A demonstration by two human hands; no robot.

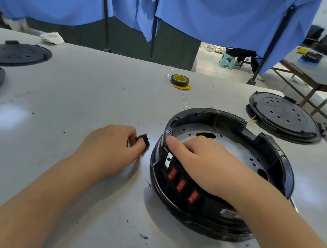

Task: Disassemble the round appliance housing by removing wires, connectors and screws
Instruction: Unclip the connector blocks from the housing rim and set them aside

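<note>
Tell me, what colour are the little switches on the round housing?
Red, three switches in the black housing, seen from the head view.

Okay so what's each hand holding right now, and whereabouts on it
The left hand pinches a small black part by its near end. The right hand has its grip on the round housing, at the near-left rim above the red switches.
</note>
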